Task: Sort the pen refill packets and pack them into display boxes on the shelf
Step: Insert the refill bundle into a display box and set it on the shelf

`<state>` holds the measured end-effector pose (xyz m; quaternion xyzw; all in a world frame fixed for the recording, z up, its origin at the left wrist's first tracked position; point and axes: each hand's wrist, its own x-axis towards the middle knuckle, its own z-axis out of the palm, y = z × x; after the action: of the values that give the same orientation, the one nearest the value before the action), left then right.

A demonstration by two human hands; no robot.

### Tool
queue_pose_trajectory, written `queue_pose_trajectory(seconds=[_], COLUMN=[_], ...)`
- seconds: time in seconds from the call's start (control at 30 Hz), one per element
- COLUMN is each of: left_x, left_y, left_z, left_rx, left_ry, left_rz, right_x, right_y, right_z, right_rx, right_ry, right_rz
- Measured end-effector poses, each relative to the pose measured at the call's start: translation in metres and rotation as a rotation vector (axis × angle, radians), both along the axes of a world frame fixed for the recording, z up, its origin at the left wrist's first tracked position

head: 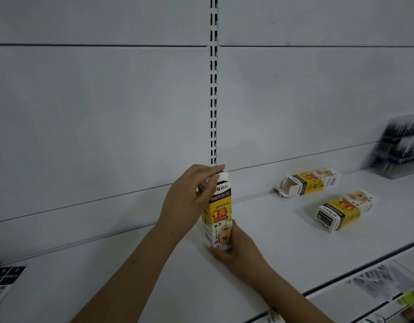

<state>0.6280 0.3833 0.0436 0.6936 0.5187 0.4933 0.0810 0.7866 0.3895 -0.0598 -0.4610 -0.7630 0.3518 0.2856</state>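
I hold a tall yellow, white and black display box (218,214) upright over the white shelf (259,229). My left hand (189,197) grips its top end, fingers over the white flap at the opening. My right hand (234,248) grips the box's bottom end from below. Two more boxes of the same kind lie on their sides to the right: one with its end flaps open (308,181) by the back wall, one closed (343,210) nearer the front.
A clear display rack (399,148) with dark items stands at the far right of the shelf. Black-topped packets (3,280) lie at the left edge. A lower shelf with more goods (387,280) shows at the bottom right. A slotted upright (213,89) runs up the back panel.
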Motion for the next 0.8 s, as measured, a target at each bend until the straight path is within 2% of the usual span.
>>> queue_pose_trajectory(seconds=[0.27, 0.57, 0.8], left_x=[0.003, 0.004, 0.007], left_y=[-0.006, -0.005, -0.009], left_z=[-0.004, -0.001, -0.008], left_rx=[0.049, 0.006, 0.062], left_ry=[0.135, 0.243, 0.295], left_rz=[0.091, 0.015, 0.077], right_x=[0.0, -0.002, 0.0], right_y=[0.001, 0.002, 0.004], right_z=[-0.002, -0.004, -0.01], right_rx=[-0.003, 0.004, 0.024], right_ry=[0.0, -0.008, -0.005], right_rz=[-0.006, -0.009, -0.008])
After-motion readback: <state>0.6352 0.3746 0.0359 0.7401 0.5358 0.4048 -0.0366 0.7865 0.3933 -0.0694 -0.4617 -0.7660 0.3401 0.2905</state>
